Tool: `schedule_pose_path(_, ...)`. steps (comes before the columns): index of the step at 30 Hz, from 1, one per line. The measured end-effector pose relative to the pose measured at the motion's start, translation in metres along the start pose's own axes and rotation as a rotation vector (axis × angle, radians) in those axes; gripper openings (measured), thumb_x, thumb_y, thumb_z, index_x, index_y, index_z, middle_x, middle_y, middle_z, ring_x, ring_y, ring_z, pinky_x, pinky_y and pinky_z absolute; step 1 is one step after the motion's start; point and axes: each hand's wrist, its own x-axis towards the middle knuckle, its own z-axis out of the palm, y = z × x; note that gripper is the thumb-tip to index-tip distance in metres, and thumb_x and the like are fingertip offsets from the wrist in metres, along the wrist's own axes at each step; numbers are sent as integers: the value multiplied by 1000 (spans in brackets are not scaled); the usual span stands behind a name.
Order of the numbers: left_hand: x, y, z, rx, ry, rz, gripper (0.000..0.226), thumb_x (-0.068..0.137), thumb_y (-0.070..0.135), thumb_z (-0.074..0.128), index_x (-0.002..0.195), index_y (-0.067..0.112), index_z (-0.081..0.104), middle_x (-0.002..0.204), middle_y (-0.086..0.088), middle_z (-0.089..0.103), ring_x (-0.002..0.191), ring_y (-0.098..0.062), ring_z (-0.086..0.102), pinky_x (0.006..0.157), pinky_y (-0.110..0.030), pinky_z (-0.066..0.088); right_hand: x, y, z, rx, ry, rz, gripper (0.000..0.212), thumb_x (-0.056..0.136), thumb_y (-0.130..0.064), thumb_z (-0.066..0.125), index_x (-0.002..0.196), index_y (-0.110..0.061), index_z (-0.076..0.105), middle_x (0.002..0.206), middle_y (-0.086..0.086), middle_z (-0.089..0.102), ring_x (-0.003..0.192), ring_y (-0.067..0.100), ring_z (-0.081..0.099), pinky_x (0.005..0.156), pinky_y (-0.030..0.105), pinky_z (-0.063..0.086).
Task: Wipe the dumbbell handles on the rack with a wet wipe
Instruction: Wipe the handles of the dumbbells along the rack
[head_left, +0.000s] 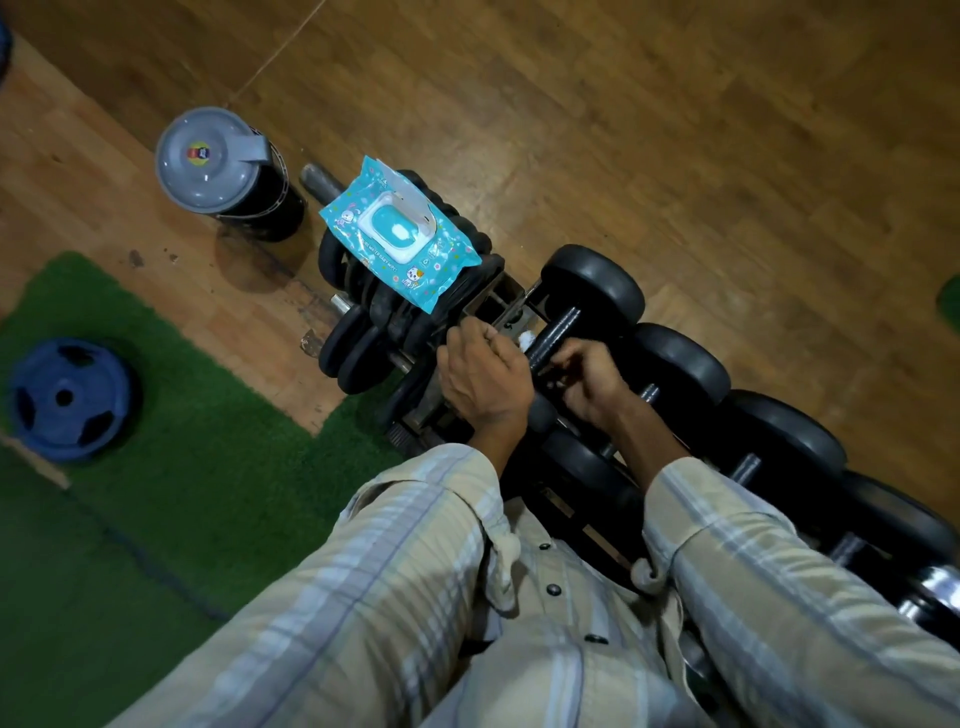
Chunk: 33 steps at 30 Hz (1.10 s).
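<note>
A row of black dumbbells lies on the rack (566, 512) and runs toward the lower right. The first dumbbell (597, 286) has a dark handle (561, 327). My left hand (483, 376) is curled at the near end of that handle, with a bit of white wet wipe (527, 340) showing at its fingertips. My right hand (592, 379) is closed around the same handle from the right. A blue pack of wet wipes (400, 234) lies, lid closed, on the smaller black weights (358, 338) just left of the dumbbells.
A black bin with a grey lid (218, 171) stands on the wooden floor, left of the wipes pack. A blue weight plate (67, 400) lies on the green turf mat (171, 493) at the left. More dumbbells (789, 441) fill the rack to the right.
</note>
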Motion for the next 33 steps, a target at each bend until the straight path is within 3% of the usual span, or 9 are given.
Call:
schedule_pose_path(5, -1, 1, 0, 0, -7, -3, 10, 83, 23, 52, 86, 18, 59, 92, -7, 62, 85, -32, 55, 76, -42, 42, -17, 12, 2, -530, 188, -178, 5, 77, -2, 73, 74, -5, 71, 61, 0, 66, 51, 5, 60, 50, 20, 45)
schedule_pose_path(9, -1, 1, -1, -12, -1, -8, 13, 83, 25, 48, 85, 17, 59, 91, -7, 62, 85, -32, 54, 76, -42, 42, -28, 17, -3, -743, 365, -342, 14, 72, -24, 82, 84, -20, 76, 75, -6, 75, 70, 6, 72, 68, 30, 60)
schedule_pose_path(12, -1, 1, -1, -14, -1, -7, 13, 83, 25, 48, 85, 17, 58, 90, -7, 62, 85, -33, 55, 76, -42, 40, -45, 5, -2, -986, 452, -727, 14, 87, -28, 71, 101, -25, 76, 88, -11, 75, 75, 2, 67, 69, 27, 56)
schedule_pose_path(16, 0, 2, -1, -31, 4, -7, 16, 83, 27, 45, 84, 17, 57, 89, -8, 62, 83, -33, 54, 76, -42, 40, -42, -27, 6, -1462, 473, -1171, 27, 97, -17, 55, 119, -19, 71, 110, -2, 73, 94, 23, 64, 65, 35, 53)
schedule_pose_path(18, -1, 1, -2, -34, -2, -12, 17, 84, 27, 44, 84, 17, 57, 89, -7, 61, 83, -33, 54, 75, -41, 40, -31, -37, 13, -1763, 485, -1137, 25, 92, -11, 56, 110, -15, 72, 107, 1, 72, 91, 29, 62, 54, 36, 52)
schedule_pose_path(21, -2, 2, -3, -46, -5, -16, 17, 83, 28, 44, 84, 17, 57, 89, -7, 61, 83, -31, 54, 73, -40, 40, -29, -42, 29, -2015, 445, -975, 5, 78, -7, 66, 75, -10, 67, 69, 3, 61, 77, 30, 59, 42, 25, 31)
schedule_pose_path(25, -1, 2, -2, -47, -3, -22, 15, 84, 27, 45, 85, 17, 56, 89, -6, 61, 82, -31, 53, 73, -41, 40, -32, -52, 45, -2056, 473, -821, 30, 79, -11, 59, 54, -15, 44, 49, 2, 34, 55, 25, 42, 46, 25, 15)
schedule_pose_path(27, -1, 1, -2, -57, 2, -30, 16, 83, 27, 44, 85, 17, 57, 90, -6, 61, 82, -31, 53, 73, -41, 40, -30, -56, 48, -2083, 463, -780, 35, 86, -12, 56, 57, -16, 36, 50, 2, 34, 48, 23, 37, 46, 26, 22)
schedule_pose_path(33, -2, 4, -5, -96, -4, -28, 21, 81, 30, 41, 86, 17, 57, 91, -5, 62, 84, -29, 53, 73, -35, 33, -21, -49, 43, -2056, 340, -698, 13, 94, -20, 56, 90, -13, 66, 78, 8, 64, 62, 30, 58, 51, 32, 37)
